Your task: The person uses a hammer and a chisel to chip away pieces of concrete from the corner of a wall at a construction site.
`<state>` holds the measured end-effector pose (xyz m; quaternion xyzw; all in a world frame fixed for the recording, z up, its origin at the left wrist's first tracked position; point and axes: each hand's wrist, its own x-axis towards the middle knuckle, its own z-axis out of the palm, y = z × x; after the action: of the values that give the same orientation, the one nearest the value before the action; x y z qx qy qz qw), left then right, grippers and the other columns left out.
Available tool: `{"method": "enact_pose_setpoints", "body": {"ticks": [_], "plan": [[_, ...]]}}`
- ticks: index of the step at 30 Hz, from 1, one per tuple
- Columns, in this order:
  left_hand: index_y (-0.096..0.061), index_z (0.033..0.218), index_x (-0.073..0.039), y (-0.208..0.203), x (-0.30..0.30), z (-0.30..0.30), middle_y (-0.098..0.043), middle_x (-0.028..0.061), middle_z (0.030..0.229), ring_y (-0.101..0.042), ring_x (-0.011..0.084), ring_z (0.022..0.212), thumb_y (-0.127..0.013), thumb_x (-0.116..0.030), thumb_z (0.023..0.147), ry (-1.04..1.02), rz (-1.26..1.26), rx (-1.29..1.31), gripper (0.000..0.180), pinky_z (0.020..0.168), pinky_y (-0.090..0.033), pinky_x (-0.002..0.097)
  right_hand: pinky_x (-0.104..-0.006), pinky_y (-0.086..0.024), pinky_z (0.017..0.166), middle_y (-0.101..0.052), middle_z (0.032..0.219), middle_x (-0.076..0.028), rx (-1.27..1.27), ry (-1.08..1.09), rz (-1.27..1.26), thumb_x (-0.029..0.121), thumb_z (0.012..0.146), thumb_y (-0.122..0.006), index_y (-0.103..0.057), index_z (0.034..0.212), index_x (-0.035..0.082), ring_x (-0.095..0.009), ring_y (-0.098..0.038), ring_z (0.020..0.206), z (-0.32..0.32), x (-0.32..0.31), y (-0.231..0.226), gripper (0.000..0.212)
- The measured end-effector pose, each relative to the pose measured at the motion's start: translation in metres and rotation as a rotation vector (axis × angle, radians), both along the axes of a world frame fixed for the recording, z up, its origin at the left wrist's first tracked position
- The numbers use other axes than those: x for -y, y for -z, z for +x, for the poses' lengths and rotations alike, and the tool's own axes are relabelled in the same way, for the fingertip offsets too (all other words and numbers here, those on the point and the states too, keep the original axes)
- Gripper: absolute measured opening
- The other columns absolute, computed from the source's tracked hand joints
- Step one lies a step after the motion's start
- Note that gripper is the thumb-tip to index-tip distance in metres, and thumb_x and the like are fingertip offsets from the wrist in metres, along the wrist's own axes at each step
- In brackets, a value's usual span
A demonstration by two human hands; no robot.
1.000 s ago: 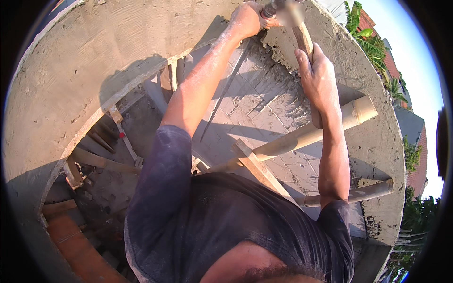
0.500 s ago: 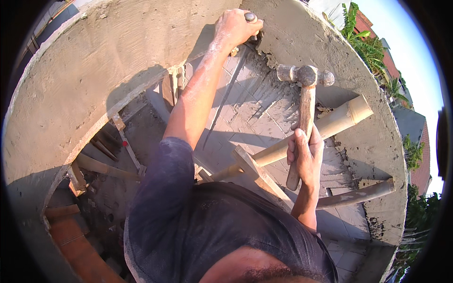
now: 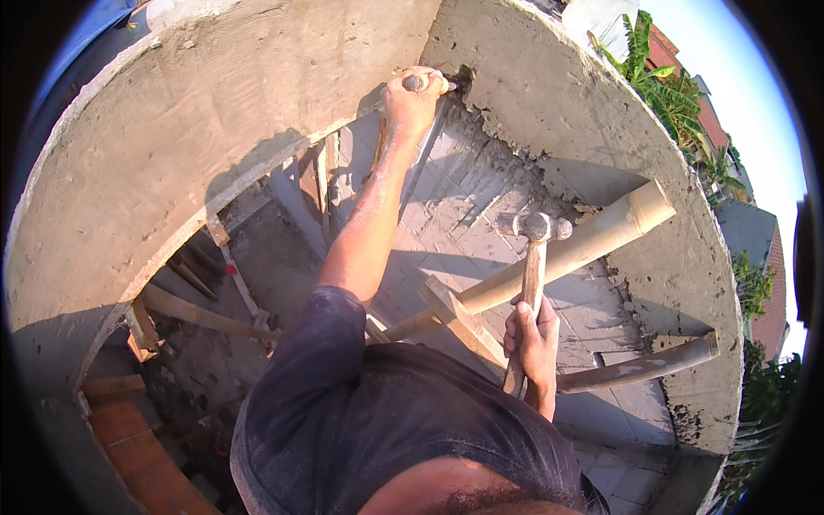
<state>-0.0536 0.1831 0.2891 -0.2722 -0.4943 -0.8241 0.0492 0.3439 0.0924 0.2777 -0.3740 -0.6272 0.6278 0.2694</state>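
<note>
A concrete wall (image 3: 592, 120) stands far right, a bamboo pole (image 3: 592, 246) slanting up to it, and nearer is a hammer (image 3: 534, 257), the grip of the right hand (image 3: 536, 339) closed round its handle. Farther left, the left hand (image 3: 412, 105) wraps what looks like a chisel (image 3: 415, 83), best braced steadily at the ragged hollow (image 3: 464, 79) for square blows.

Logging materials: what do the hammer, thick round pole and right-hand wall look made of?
Hammer head: probably steel, dull grey, scuffed, with metallic highlights. Handle: apparently wood, brown, worn, streaky. Thick round pole: likely bamboo, smooth pale tan, a node ring near its end. Right-hand wall: cement render or concrete, matte grey-brown, crumbly broken edge; can't tell the core.
</note>
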Motion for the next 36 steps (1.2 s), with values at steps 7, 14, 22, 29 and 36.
{"method": "enact_pose_setpoints", "body": {"ticks": [7, 14, 22, 29, 36], "plan": [[-0.075, 0.106, 0.003, -0.034, 0.049, -0.002, -0.078, 0.0102, 0.094, -0.074, 0.0156, 0.080, -0.073, -0.011, 0.095, 0.175, -0.006, -0.139, 0.018, 0.074, -0.060, 0.0283, -0.0247, -0.039, 0.041, -0.050, 0.064, -0.001, 0.013, -0.085, 0.014, 0.033, 0.106, -0.060, -0.055, 0.112, 0.002, -0.009, -0.048, 0.046, -0.005, -0.005, 0.002, 0.031], [-0.076, 0.107, -0.002, -0.057, 0.039, -0.004, -0.078, 0.0059, 0.096, -0.073, 0.0123, 0.089, -0.073, -0.010, 0.094, 0.183, -0.068, -0.328, 0.015, 0.085, -0.058, 0.0271, -0.0242, -0.039, 0.042, -0.050, 0.064, 0.000, -0.014, -0.104, 0.123, 0.033, 0.108, -0.057, -0.055, 0.114, 0.001, -0.008, -0.047, 0.046, -0.020, -0.011, -0.005, 0.033], [-0.074, 0.097, -0.001, -0.086, -0.007, -0.012, -0.074, 0.0045, 0.086, -0.062, 0.0084, 0.069, -0.076, -0.019, 0.093, 0.063, 0.054, -0.341, 0.019, 0.064, -0.048, 0.0229, -0.0215, -0.036, 0.046, -0.052, 0.068, 0.002, -0.088, -0.131, 0.629, 0.030, 0.109, -0.056, -0.057, 0.118, 0.000, -0.005, -0.045, 0.051, -0.049, -0.030, -0.070, 0.032], [-0.062, 0.074, -0.010, -0.100, -0.043, -0.006, -0.061, -0.0003, 0.068, -0.053, 0.0069, 0.059, -0.082, -0.015, 0.087, 0.294, 0.550, 0.141, 0.025, 0.053, -0.040, 0.0247, -0.0246, -0.038, 0.051, -0.054, 0.068, 0.002, -0.071, -0.148, 0.836, 0.031, 0.107, -0.058, -0.058, 0.112, 0.001, -0.006, -0.047, 0.056, -0.078, -0.036, -0.140, 0.030], [-0.049, 0.064, -0.002, -0.104, -0.043, 0.031, -0.049, 0.0010, 0.055, -0.044, 0.0091, 0.056, -0.076, -0.013, 0.086, 0.037, 0.331, -0.131, 0.037, 0.052, -0.040, 0.0344, -0.0220, -0.036, 0.049, -0.051, 0.068, 0.003, 0.033, -0.116, 1.295, 0.036, 0.110, -0.052, -0.059, 0.121, -0.002, -0.004, -0.044, 0.053, -0.104, -0.024, -0.214, 0.040]]}}
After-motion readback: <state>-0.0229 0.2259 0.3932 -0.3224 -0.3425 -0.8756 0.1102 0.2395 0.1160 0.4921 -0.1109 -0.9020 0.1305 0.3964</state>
